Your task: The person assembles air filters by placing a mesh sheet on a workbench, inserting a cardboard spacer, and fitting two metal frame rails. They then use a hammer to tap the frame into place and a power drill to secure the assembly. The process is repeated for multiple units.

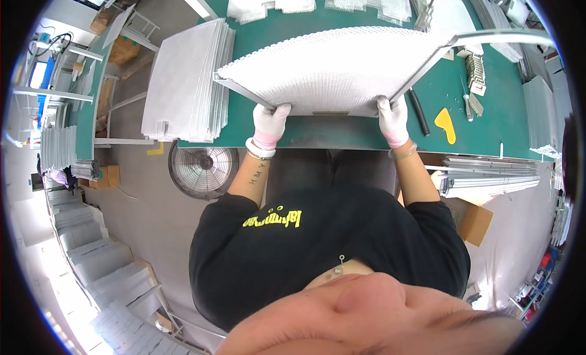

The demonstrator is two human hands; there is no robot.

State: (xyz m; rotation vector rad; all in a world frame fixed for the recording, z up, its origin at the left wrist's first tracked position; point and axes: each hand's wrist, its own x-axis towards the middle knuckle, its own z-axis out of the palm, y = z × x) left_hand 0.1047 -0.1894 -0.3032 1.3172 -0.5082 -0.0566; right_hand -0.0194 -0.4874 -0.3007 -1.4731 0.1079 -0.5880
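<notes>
Both gloved hands grip the near side of a white mesh panel, which I watch through the head camera from my remote seat. Left hand [270, 124] closes on the left end of that edge, thumb toward the wearer; right hand [393, 120] pinches the right end likewise. Most of the fingers are hidden from me behind the sheet, so I cannot tell how tightly they curl. The mesh panel [336, 68] stands tilted over the green worktable [360, 133], bowed across its far edge. A grey metal strip [425, 65] follows its right side, and a long pale bar [503, 36] extends rightward from the far corner; I cannot tell whether they are joined.

To the panel's left I see a stack of white mesh sheets [183, 80]. Just right of the right hand lies a black rod [420, 112], then a yellow scraper [447, 124] and a screwdriver [468, 108]. Below the table's left end, a round floor fan [203, 164] faces up at me.
</notes>
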